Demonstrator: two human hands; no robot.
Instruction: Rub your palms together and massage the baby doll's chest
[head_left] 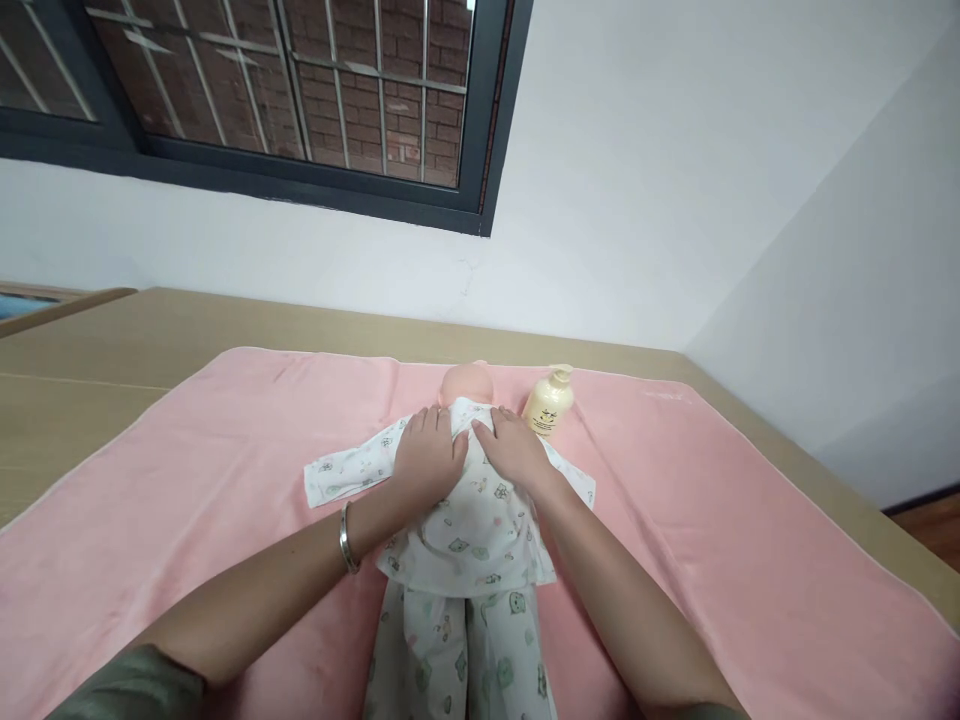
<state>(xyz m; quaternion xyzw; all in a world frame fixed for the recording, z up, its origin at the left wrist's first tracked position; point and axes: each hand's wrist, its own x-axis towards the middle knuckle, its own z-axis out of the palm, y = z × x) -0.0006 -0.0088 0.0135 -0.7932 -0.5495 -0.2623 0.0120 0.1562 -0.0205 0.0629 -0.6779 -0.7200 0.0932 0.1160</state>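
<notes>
A baby doll (466, 384) lies on a pink mat, its head toward the wall and only the bare back or top of the head showing. It wears a white printed long-sleeved top (472, 520) and matching trousers (502, 650). My left hand (431, 455) rests flat on the upper left of the top, fingers stretched toward the shoulder. On the upper right, my right hand (514, 447) lies the same way, its fingers extended. Both thumbs point inward, with a gap between them. The sleeves spread out to each side.
A cream pump bottle (550, 402) stands just beyond my right hand. The pink mat (255, 450) covers much of a wooden surface (187, 320), which meets a white wall (600, 200). A dark-framed window (300, 190) with bars is above.
</notes>
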